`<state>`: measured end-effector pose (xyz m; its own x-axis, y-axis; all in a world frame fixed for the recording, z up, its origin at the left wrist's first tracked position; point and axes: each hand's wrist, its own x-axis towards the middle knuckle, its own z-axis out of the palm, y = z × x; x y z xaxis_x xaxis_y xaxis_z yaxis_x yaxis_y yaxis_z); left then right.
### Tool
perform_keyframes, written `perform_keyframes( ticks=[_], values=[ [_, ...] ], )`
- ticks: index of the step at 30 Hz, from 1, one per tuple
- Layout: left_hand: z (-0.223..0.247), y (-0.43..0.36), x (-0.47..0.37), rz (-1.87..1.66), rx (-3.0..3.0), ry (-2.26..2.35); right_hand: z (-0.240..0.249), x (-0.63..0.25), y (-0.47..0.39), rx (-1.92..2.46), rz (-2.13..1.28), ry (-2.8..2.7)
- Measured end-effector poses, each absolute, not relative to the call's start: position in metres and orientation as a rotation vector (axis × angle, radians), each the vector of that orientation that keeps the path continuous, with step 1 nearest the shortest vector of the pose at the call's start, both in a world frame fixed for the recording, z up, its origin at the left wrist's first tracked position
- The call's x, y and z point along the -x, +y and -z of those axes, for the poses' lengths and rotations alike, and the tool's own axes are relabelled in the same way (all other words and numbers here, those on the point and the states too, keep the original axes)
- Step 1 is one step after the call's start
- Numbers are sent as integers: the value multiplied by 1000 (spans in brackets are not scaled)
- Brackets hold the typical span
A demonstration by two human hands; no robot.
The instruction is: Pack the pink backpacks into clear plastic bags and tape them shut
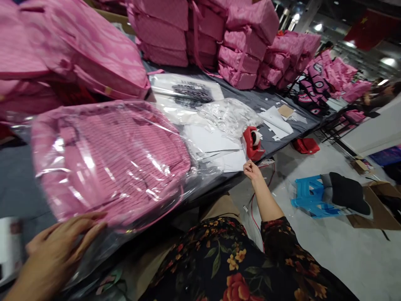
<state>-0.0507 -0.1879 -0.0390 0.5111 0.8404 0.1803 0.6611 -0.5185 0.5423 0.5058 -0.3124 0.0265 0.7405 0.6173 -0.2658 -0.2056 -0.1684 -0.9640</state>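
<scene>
A pink backpack [119,154] with ribbed panels lies in a clear plastic bag [203,167] on the dark-covered table. My left hand [65,246] rests on the bag's near left edge, fingers stretched out and touching the plastic. To the right, at the table's front edge, stands a red tape dispenser [253,144] with a white-cored roll. My right hand [251,169] is closed in a pinch right at the dispenser's near end, on the end of the tape; the clear strip itself hardly shows.
White paper sheets [232,161] and crumpled clear plastic bags [230,117] lie behind the wrapped backpack. Stacked pink bags [163,33] line the table's back. On the floor at right are a blue stool [308,194], a dark cushion [347,192] and a cardboard box [380,205].
</scene>
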Motion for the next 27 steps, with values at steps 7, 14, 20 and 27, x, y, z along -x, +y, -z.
perform_keyframes(
  ticks=[7,14,20,27],
  values=[
    [-28,-217,7,-463,-2217,1338,-95,-357,-248,915,-1423,-1395],
    [-20,-211,11,-511,-2187,1297,-104,-216,-158,796,-1305,-2732],
    [-9,-212,10,-596,-2223,1270,-84,-203,-123,1334,-1088,-2812],
    [-10,-214,8,-585,-2198,1279,-94,-205,-163,1116,-868,-2822]
  ],
)
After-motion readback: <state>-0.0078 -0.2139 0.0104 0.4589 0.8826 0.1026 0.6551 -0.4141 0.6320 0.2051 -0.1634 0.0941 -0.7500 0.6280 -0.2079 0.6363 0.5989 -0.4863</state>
